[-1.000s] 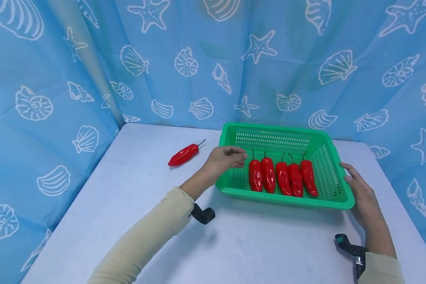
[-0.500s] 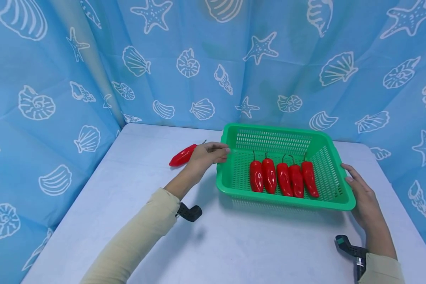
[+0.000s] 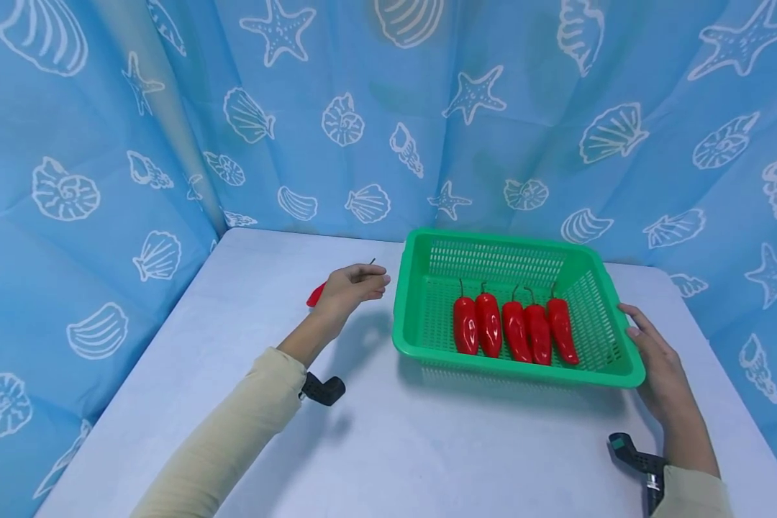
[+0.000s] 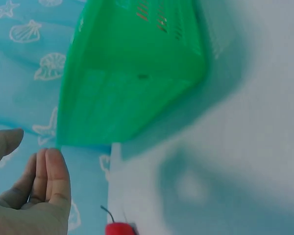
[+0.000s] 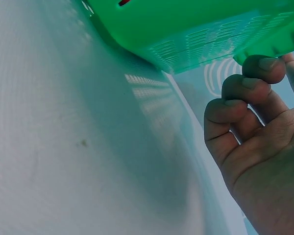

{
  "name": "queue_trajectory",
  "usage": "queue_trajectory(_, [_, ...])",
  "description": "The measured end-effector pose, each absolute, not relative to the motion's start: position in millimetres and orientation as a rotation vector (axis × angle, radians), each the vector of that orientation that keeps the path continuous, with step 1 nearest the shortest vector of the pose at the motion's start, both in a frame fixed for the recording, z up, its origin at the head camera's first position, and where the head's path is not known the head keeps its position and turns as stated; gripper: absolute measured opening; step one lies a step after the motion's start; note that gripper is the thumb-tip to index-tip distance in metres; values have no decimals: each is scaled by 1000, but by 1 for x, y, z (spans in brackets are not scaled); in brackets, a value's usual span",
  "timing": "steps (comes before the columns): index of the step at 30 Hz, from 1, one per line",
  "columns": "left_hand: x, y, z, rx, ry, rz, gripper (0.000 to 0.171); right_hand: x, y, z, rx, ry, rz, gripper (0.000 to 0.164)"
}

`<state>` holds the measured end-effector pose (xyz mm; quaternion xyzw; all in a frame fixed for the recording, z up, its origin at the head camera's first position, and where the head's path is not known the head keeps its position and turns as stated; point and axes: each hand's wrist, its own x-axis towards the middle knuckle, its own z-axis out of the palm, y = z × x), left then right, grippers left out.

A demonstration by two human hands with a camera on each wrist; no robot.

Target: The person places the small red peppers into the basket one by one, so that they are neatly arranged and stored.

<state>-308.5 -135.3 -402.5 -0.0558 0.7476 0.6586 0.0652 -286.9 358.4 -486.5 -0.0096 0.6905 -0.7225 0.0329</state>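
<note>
My left hand (image 3: 348,291) hovers over the table's left half, above a red chili pepper (image 3: 315,293) that it mostly covers. In the left wrist view the thumb and fingers stand apart with nothing between them, and the stem end of that pepper (image 4: 119,228) shows at the bottom. A green plastic basket (image 3: 524,368) sits right of centre, with several red chili peppers (image 3: 514,331) lying side by side in it, stems toward the back. My right hand (image 3: 665,367) holds the basket's right rim; in the right wrist view its fingers (image 5: 237,111) are curled beside the basket.
A white-topped table (image 3: 466,446) carries everything. Behind it and along both sides hangs a blue curtain (image 3: 421,93) with white shells and starfish. The basket's back rim lies close to the rear table edge.
My left hand has moved left, from over the basket's left end to above the lone chili pepper, now mostly covering it. The right hand and the basket keep their places.
</note>
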Motion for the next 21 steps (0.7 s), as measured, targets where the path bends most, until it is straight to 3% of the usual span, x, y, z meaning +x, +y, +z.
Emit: queue_trajectory(21, [-318,-176,-422,-396,2309,1964,37,-289,357,-490,-25,2134,-2232,47])
